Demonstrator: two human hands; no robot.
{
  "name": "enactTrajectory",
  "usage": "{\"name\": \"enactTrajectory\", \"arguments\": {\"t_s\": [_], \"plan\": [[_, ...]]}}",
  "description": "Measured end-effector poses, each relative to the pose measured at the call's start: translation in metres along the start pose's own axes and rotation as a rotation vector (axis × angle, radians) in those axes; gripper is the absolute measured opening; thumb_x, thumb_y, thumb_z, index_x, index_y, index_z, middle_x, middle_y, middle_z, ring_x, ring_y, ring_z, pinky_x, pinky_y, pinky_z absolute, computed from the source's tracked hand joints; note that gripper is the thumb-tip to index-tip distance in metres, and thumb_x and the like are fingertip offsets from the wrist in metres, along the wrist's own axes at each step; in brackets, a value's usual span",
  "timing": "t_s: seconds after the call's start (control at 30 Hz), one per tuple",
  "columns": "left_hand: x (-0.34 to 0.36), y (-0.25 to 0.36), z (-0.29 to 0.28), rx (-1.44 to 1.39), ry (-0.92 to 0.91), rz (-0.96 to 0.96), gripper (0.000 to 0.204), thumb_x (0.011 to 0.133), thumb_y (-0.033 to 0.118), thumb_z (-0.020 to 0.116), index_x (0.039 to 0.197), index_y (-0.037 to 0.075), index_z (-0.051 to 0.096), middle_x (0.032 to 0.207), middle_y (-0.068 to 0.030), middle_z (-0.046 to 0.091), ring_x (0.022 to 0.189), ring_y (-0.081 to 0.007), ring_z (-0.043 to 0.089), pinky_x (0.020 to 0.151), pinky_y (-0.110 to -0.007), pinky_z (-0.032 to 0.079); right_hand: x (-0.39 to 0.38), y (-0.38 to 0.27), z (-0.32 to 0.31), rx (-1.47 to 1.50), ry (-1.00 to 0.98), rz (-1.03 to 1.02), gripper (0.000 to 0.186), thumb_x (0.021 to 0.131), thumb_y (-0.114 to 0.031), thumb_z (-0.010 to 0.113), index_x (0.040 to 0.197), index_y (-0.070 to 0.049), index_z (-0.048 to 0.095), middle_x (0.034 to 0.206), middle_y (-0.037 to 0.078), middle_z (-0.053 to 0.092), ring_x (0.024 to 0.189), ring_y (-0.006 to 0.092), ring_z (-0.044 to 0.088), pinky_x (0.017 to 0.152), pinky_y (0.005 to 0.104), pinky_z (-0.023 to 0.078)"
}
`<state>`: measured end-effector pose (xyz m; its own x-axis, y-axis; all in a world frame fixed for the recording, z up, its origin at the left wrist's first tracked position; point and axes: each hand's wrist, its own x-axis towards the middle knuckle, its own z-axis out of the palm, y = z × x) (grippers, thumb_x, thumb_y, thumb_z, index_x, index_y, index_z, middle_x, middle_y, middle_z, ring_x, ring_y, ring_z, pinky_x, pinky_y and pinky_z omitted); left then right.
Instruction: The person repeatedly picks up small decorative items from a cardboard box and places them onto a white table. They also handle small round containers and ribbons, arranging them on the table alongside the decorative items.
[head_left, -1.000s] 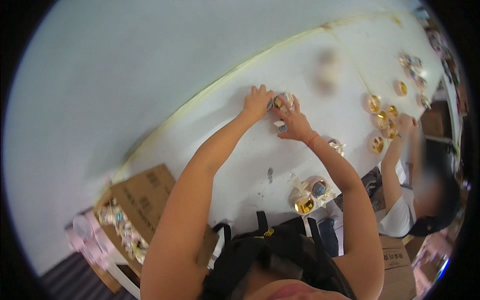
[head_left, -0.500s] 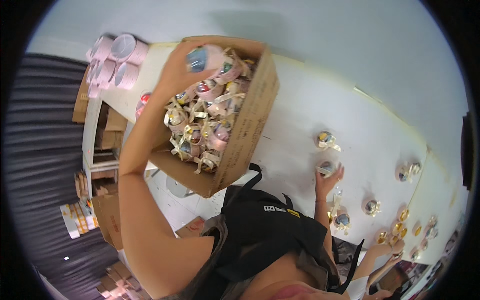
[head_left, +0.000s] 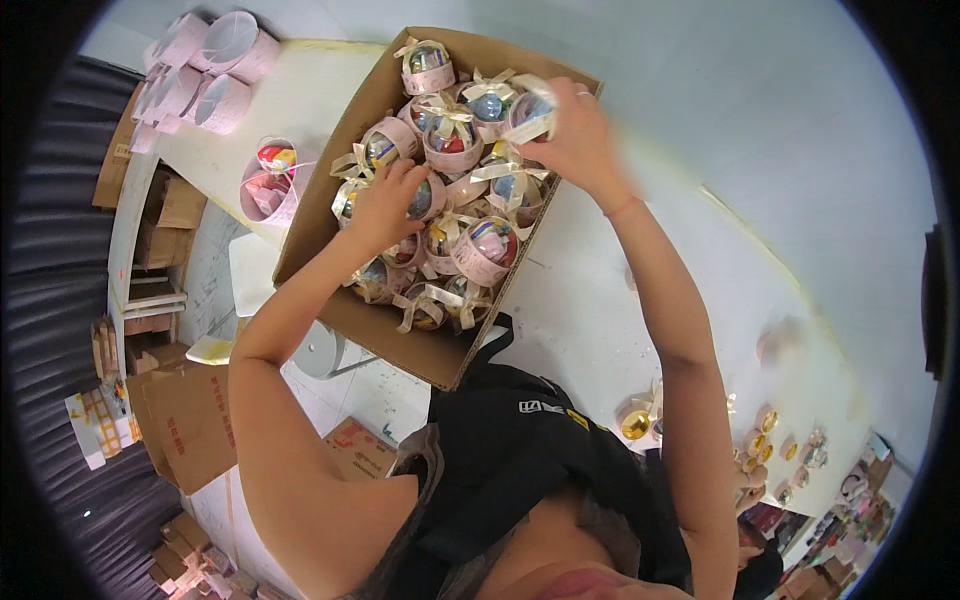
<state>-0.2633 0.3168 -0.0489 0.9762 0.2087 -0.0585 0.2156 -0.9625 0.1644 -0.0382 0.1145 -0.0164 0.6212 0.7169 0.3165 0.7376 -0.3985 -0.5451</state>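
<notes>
A cardboard carton (head_left: pixel 500 318) stands with its top flaps apart, filled with round pink gift tubs (head_left: pixel 452 140) that have clear domed lids and cream ribbon bows. Over the carton's far right corner, my right hand (head_left: pixel 580 140) grips a ribboned gift tub (head_left: pixel 532 112), slightly blurred by motion. My left hand (head_left: pixel 388 208) is down among the tubs at the carton's left middle. Its fingers curl round another gift tub (head_left: pixel 424 197), whose lower part they hide. Colourful contents show through the domes of the tubs around both hands.
A pink bucket (head_left: pixel 268 190) with small packets sits left of the carton. Stacked pink cylinders (head_left: pixel 230 60) stand at the far left. On the white table's right side are several gold-based tubs (head_left: pixel 768 418). A co-worker (head_left: pixel 757 560) is at lower right. Cardboard boxes (head_left: pixel 180 425) lie below left.
My right hand has brought a ribboned tub from the table to above the carton. My left hand has moved from the carton's far left edge to its middle. The view has shifted.
</notes>
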Motion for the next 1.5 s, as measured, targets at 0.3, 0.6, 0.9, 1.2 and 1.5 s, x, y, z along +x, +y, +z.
{"name": "enactTrajectory", "arguments": {"t_s": [0.3,0.6,0.9,1.2,1.5], "plan": [[0.092,0.136,-0.087,-0.421,0.171,0.454,0.042,0.080,0.012,0.075,0.120,0.008,0.060,0.137,-0.0117,0.053,0.122,-0.0332,0.054,0.097,-0.039,0.047,-0.046,0.051,-0.016,0.083,0.239,-0.046,0.079,0.077,-0.049,0.077,0.141,-0.014,0.046,0.144,0.016,0.048,0.139,0.0420,0.033,0.114,0.0595,0.018],[0.168,0.377,0.158,0.021,-0.516,0.747,0.084,0.067,0.035,0.084,0.141,0.022,0.044,0.151,-0.0109,0.033,0.134,-0.0405,0.039,0.093,-0.057,0.050,-0.418,0.435,-0.144,-0.616,0.493,1.038,0.079,0.071,-0.043,0.082,0.139,-0.022,0.048,0.140,0.019,0.049,0.132,0.0378,0.039,0.104,0.0526,0.037],[0.123,0.362,0.301,-0.132,-0.455,0.680,0.070,0.064,0.030,0.087,0.124,0.019,0.052,0.135,-0.0091,0.046,0.125,-0.0319,0.045,0.088,-0.050,0.052,-0.575,0.534,-0.245,-0.354,0.609,1.421,0.116,0.061,-0.056,0.084,0.154,-0.019,0.025,0.142,0.031,0.042,0.136,0.0474,0.034,0.106,0.0528,0.039],[0.181,0.304,-0.004,-1.305,-0.850,-0.046,0.080,0.067,0.026,0.087,0.135,0.012,0.046,0.124,-0.0087,0.055,0.119,-0.0222,0.050,0.101,-0.036,0.041,-0.442,0.403,-0.056,-0.424,0.746,1.125,0.073,0.073,-0.027,0.078,0.133,0.000,0.045,0.128,0.028,0.052,0.119,0.0427,0.048,0.098,0.0520,0.043],[0.060,0.163,-0.077,-0.998,-0.123,0.335,0.104,0.059,0.017,0.092,0.143,0.009,0.032,0.137,-0.0162,0.051,0.126,-0.0269,0.050,0.108,-0.037,0.038,-0.249,0.193,0.000,0.556,0.306,0.635,0.090,0.073,-0.020,0.083,0.141,0.005,0.030,0.127,0.017,0.050,0.116,0.0247,0.054,0.096,0.0357,0.047]]}}
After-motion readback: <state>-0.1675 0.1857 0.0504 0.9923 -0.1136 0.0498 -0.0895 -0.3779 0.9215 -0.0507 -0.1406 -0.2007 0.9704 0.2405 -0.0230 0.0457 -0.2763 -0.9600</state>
